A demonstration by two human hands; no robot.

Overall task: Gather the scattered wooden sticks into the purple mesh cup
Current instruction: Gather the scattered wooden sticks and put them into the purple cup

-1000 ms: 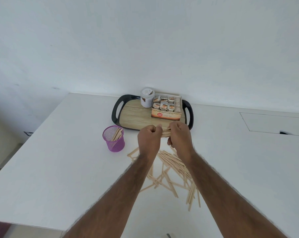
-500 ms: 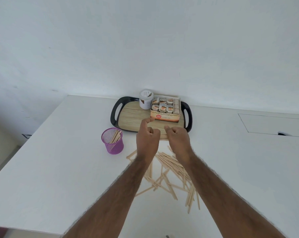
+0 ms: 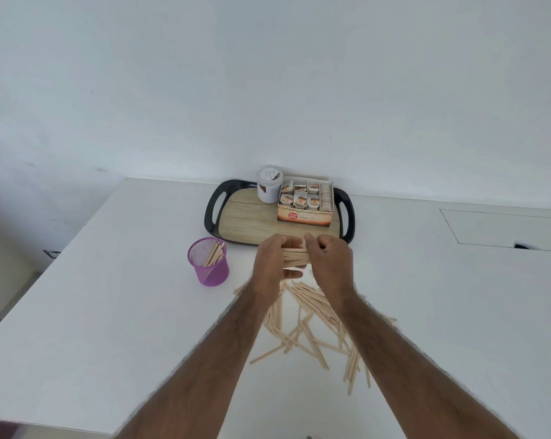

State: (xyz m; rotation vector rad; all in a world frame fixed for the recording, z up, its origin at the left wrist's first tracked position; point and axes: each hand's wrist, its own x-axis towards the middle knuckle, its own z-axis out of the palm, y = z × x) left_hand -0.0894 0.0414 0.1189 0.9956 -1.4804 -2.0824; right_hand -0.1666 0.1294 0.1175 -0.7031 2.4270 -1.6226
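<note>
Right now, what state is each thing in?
left hand: grips the bundle's left end.
right hand: grips its right end.
bundle: held crosswise above the table.
cup: upright, partly filled.
loose sticks: scattered on the table.
box: open, on the tray.
jar: upright on the tray.

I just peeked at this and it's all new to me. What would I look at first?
First, the left hand and right hand in the middle, holding a bundle of wooden sticks between them. Under them, nearer the person, loose sticks lie scattered on the white table. Left of the hands stands a purple mesh cup with some sticks already in it.
</note>
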